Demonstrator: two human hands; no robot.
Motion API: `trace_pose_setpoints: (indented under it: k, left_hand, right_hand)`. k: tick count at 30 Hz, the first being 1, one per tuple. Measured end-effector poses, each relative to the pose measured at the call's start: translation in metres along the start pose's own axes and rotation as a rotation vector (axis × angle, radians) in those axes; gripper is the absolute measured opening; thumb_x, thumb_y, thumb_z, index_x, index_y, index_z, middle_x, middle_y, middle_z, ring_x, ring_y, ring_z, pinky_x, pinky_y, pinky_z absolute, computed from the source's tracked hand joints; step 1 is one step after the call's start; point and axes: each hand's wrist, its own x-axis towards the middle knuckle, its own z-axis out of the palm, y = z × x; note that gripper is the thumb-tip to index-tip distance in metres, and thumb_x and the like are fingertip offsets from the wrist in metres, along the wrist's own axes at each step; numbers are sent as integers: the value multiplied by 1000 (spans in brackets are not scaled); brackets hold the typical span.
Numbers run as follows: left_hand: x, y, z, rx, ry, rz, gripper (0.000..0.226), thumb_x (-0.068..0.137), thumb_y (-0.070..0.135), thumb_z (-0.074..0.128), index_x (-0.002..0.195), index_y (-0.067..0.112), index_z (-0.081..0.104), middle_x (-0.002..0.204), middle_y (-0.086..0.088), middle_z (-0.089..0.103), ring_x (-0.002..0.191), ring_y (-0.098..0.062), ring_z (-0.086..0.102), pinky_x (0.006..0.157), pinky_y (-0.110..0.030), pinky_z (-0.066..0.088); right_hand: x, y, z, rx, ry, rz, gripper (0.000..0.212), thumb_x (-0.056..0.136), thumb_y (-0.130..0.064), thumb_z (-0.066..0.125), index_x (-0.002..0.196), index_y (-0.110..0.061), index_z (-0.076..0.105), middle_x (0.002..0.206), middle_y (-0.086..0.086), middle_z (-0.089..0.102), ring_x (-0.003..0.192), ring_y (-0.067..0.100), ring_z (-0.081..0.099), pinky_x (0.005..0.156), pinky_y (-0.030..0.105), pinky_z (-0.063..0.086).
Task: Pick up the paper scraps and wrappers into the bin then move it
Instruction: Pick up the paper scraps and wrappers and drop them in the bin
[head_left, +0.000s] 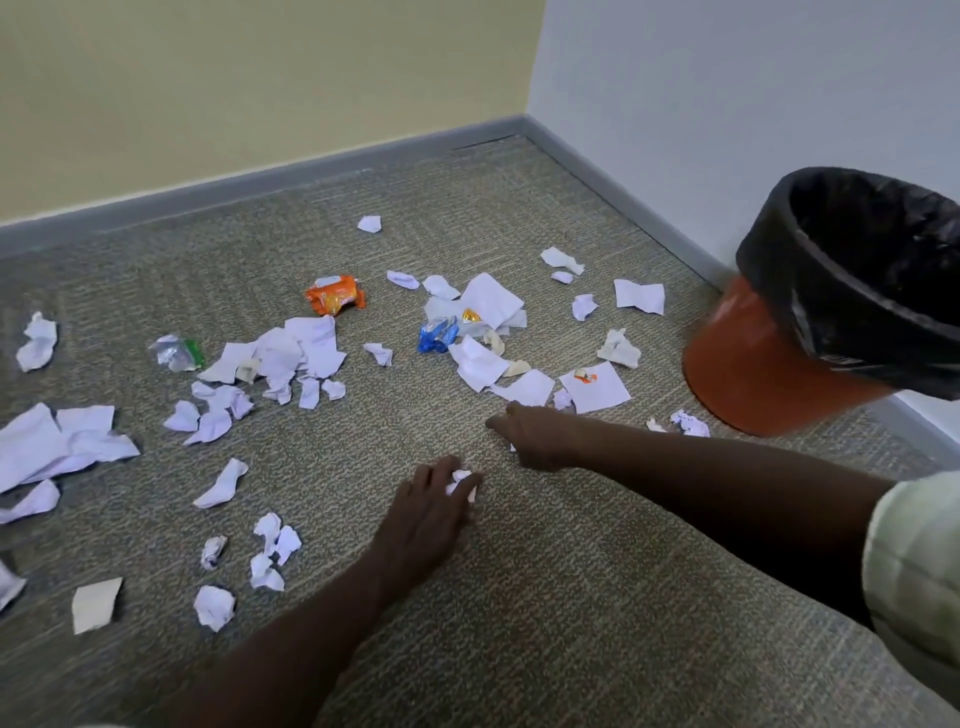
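Both forearms stretched over the nubby grey-brown carpet (545, 597). Her left hand (431, 512) curled round a crumpled white scrap (460, 480); the right hand (535, 436) was closed, its hold unclear. Torn paper scraps (291, 353) lay scattered. Beside the wall stood the orange bin (753, 369), black-lined, contents hidden.

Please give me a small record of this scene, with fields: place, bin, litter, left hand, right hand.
place: corner of a grey carpeted floor
bin: round orange bin with black plastic liner, at the right wall
litter: white paper scraps, orange wrapper, blue wrapper scattered on the floor
left hand: grips a crumpled white paper scrap
right hand: reaches over the floor, closure unclear
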Motion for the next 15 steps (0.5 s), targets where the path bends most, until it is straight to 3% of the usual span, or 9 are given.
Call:
trace_pose_setpoints:
  k: [4,9,12,15]
  left_hand:
    - [8,-7,-1,4,32,49,29,88,31,53,116,23,51,110,-2,51,93,-22,53,75,-36,49]
    - [14,-8,-2,-4,49,65,11,93,31,46,99,21,47,93,-3,51,78,-23,58,60,-38,48]
    - [22,-8,-1,-35,14,23,14,99,34,38,99,20,42,96,-5,52,76,-25,61,56,-41,50]
    - [27,-6,-7,-56,95,35,23,101,33,32,94,17,46,86,-5,52,63,-25,60,49,-40,47]
  right_hand:
    - [7,-4,17,-39,17,-10,38,93,-2,44,131,-5,38,134,30,35,119,43,50,93,48,48]
    - [8,2,30,-115,166,-112,24,96,-3,37,118,1,45,122,28,43,107,42,53,86,50,50]
    - [10,3,33,-116,157,-141,22,96,-3,39,113,4,51,119,26,48,105,38,54,88,46,49]
    - [10,5,28,-36,108,-113,18,92,-4,47,107,4,55,113,24,55,103,35,57,85,36,44]
